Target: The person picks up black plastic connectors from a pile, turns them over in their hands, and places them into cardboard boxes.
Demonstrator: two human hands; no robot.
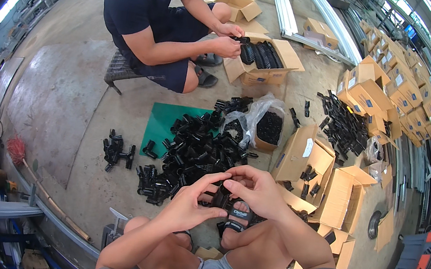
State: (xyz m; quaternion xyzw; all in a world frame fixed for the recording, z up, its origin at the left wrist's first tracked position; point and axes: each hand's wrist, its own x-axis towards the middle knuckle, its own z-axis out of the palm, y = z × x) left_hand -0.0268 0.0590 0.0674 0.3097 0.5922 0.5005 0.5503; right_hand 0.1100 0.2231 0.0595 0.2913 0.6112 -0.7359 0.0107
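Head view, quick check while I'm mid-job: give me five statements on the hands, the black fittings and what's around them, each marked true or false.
1. The wearer's left hand and right hand are both on one black fitting. True.
2. The wearer has gloves on. False: both hands are bare.
3. The green mat lies fully uncovered. False: a pile of black fittings covers part of it.
4. The co-worker sits beside an open cardboard box with black pieces in it. True.
5. The red-headed broom is right of the pile. False: it is on the left.
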